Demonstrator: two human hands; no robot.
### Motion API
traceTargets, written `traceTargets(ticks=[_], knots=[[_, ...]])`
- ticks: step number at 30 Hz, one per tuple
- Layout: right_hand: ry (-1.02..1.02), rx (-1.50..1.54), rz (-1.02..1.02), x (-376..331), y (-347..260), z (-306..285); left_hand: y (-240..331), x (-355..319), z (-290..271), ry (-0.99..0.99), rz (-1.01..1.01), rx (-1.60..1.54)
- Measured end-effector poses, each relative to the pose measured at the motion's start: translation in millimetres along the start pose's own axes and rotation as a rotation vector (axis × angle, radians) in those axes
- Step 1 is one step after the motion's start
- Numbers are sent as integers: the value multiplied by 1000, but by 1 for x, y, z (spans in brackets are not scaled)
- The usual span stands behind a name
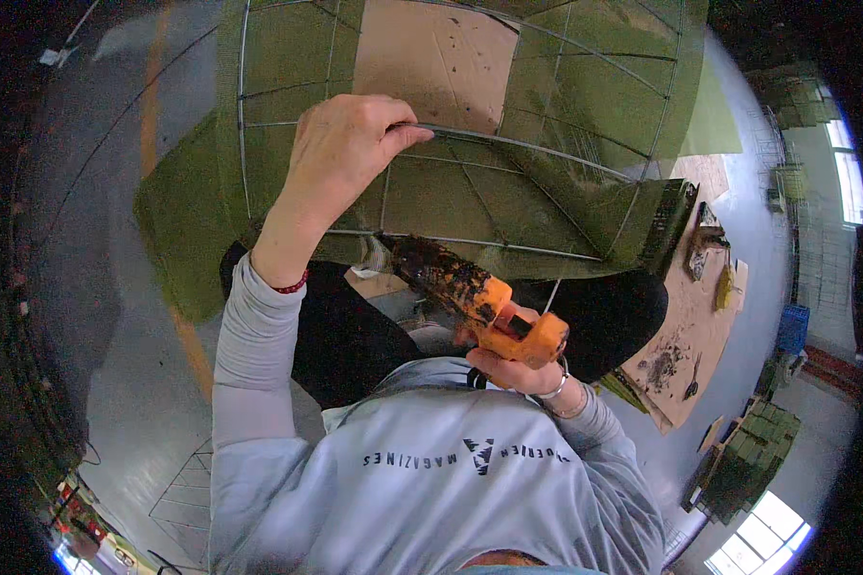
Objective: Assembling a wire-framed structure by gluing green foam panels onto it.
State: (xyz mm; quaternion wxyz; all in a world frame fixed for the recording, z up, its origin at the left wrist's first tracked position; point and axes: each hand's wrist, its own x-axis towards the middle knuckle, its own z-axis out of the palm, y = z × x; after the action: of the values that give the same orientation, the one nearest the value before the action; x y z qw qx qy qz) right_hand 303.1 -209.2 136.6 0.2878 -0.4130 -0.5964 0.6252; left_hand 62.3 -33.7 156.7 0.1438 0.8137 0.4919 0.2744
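A large frame of thin metal rods (537,147), covered with green mesh (604,115), spans the space in front of me and rests over my knees. My left hand (345,139) is closed, thumb and fingertips pinched at a cross rod near the middle of the frame. In my right hand (518,372), close to my body, is an orange hot glue gun (494,297). Its front half is crusted with dark, blackened glue. The nozzle points up and left, beside the frame's nearest rod. My right fingers wrap round the handle and are partly hidden by it.
Brown cardboard (436,57) lies behind the mesh. To the right, a stained cardboard sheet (676,355) bears a dark-smeared tool (705,240) and a yellow-handled object (727,287). A blue crate (793,329) stands farther right. An orange line (192,350) marks the grey floor at left.
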Motion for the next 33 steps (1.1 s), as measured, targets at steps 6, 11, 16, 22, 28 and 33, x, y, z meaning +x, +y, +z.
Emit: traceTargets(ticks=[6, 11, 16, 22, 28, 33], knots=[[9, -90, -50, 7, -3, 5, 1, -1, -2, -8, -9, 16], [-19, -100, -13, 11, -4, 7, 2, 1, -2, -17, -17, 11], [-30, -64, -52, 17, -9, 6, -1, 2, 1, -8, -26, 27], [1, -93, -11, 8, -3, 7, -1, 3, 1, 5, -7, 1], [45, 54, 170, -1, -3, 2, 0, 2, 2, 26, 5, 15], [120, 4, 69, -6, 7, 5, -3, 1, 2, 32, -10, 47]])
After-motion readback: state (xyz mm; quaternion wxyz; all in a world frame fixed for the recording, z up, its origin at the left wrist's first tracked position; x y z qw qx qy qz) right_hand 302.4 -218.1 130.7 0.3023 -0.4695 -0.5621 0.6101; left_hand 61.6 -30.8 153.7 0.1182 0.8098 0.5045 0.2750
